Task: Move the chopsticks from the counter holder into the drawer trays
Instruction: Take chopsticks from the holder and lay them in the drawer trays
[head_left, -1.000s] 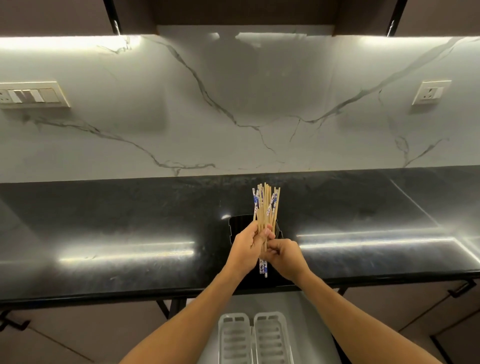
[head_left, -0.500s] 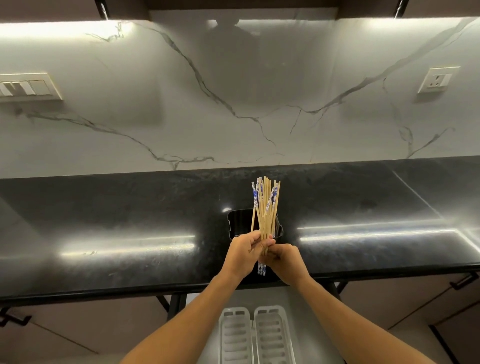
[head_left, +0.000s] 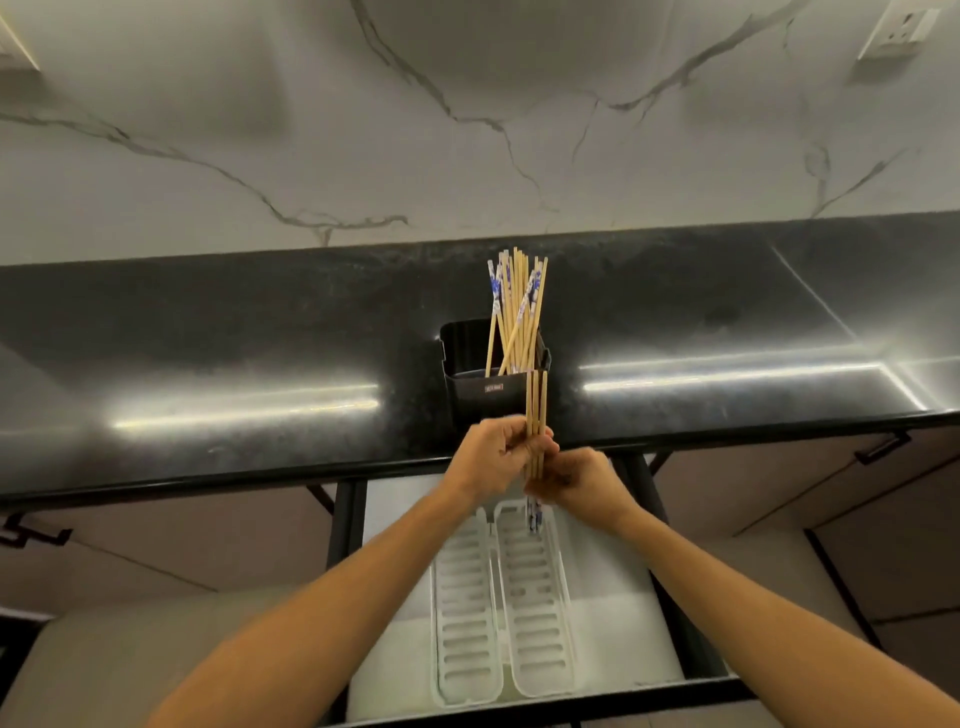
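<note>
Nearest the camera, two bare forearms reach forward over an open drawer (head_left: 618, 654). In it lie two white slotted trays side by side, lengthwise: the left tray (head_left: 461, 618) and the right tray (head_left: 536, 618). Nothing lies flat in either.

Above the far end of the trays the two hands meet. The left hand (head_left: 491, 457) has its fingers curled round a bundle (head_left: 536, 402) of wooden chopsticks, gripping it from the left. The right hand (head_left: 584, 480) sits just lower and to the right, its fingers also wrapped round the same bundle. The bundle stands nearly upright. Its plain tips rise above the hands, in front of the holder's right front corner. Its blue-patterned ends poke out below the hands over the far end of the right tray; whether they touch the tray cannot be told.

Just behind the hands a black holder (head_left: 483, 389) stands on the dark counter (head_left: 208, 353), near its front edge. More chopsticks (head_left: 514, 306) lean inside it, fanned out, some with blue-and-white tops.

Beyond the counter rises a veined marble wall (head_left: 467, 130), with a socket (head_left: 898, 28) at the upper right.
</note>
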